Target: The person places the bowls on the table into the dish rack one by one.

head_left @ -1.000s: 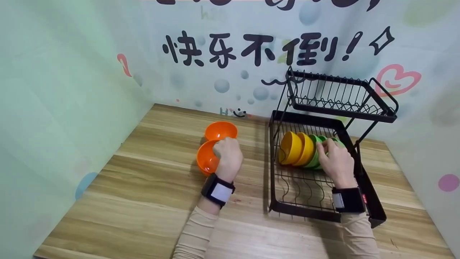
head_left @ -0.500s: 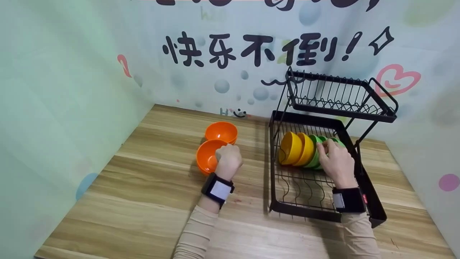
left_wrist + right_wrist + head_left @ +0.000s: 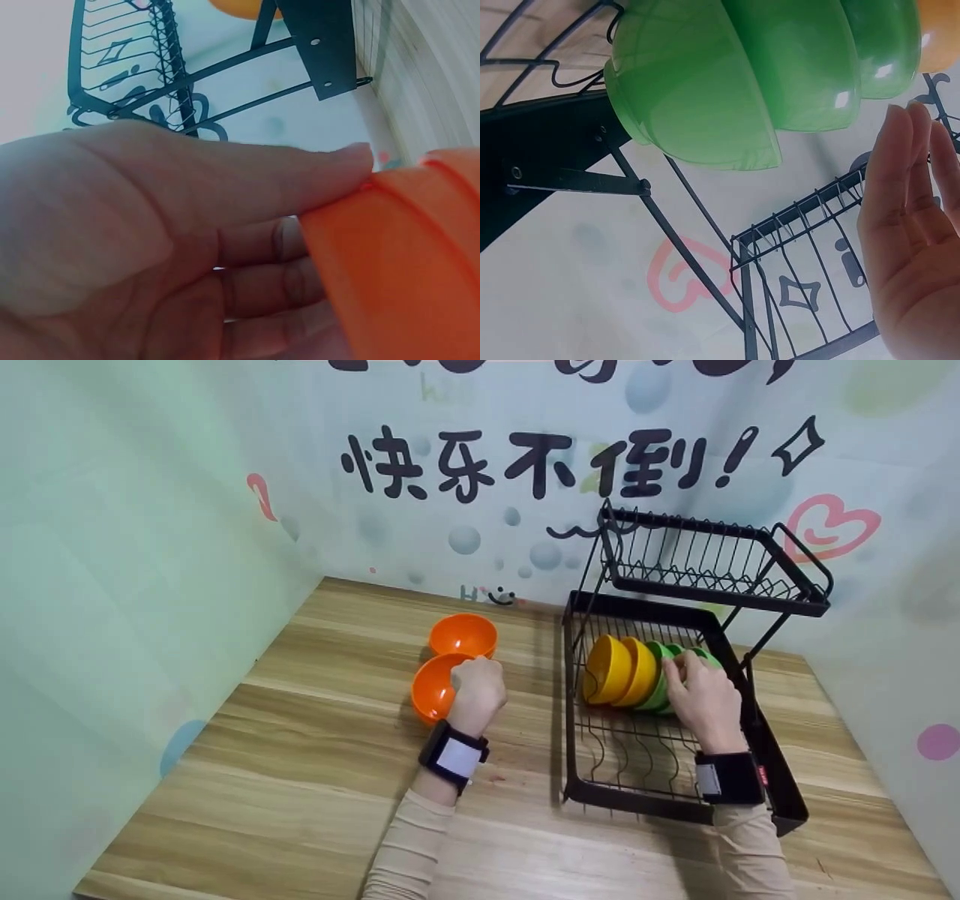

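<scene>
My left hand (image 3: 478, 694) pinches the right rim of the nearer orange bowl (image 3: 430, 690) between thumb and fingers. In the left wrist view the thumb lies along that bowl's edge (image 3: 375, 255). Just behind it on the table is another orange bowl (image 3: 463, 634). Over at the rack, my right hand (image 3: 703, 694) hovers at the row of green bowls (image 3: 655, 675). Its straight fingers (image 3: 892, 165) come close to a green bowl's rim (image 3: 885, 45) in the right wrist view. Two yellow bowls (image 3: 606, 671) stand on edge left of the green ones.
The black two-tier dish rack (image 3: 637, 802) occupies the right side of the wooden table (image 3: 300, 780). Its raised upper shelf (image 3: 712, 592) overhangs the back of the lower tray. Printed curtains (image 3: 450, 547) close off the back and both sides.
My left hand has come down slightly toward the table at the nearer orange bowl's rim. My right hand and the bowls in the rack stay where they were.
</scene>
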The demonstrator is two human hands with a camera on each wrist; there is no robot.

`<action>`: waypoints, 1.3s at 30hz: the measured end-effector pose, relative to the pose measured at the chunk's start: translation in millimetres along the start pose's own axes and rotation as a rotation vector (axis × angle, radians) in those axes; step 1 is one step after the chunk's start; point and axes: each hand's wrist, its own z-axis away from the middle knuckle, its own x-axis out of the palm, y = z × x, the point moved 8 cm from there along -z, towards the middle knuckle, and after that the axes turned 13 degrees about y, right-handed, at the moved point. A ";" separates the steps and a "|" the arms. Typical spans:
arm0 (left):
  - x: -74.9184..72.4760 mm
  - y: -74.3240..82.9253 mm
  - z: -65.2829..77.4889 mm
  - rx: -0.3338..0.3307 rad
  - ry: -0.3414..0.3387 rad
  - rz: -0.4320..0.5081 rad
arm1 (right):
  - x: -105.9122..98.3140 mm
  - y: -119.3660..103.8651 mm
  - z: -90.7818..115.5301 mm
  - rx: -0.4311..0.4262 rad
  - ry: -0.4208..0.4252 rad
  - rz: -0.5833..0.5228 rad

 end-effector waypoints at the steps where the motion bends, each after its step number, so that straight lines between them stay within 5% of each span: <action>1: -0.4 -0.2 -0.1 0.004 0.000 0.004 | 0.1 0.0 0.0 0.001 -0.002 0.000; 7: -0.1 -0.2 -2.5 0.010 -0.016 0.017 | -0.7 -0.4 0.0 -0.001 -0.001 0.004; 22: -25.5 10.5 -8.5 0.006 0.200 -0.022 | -6.2 -4.7 -0.3 0.013 -0.004 -0.026; 30: -35.7 26.3 -6.0 0.102 0.320 0.031 | -9.1 -14.4 0.2 0.047 -0.062 -0.148; 39: -37.3 62.0 1.6 0.360 0.447 0.087 | -5.5 -26.3 2.9 0.109 -0.163 -0.396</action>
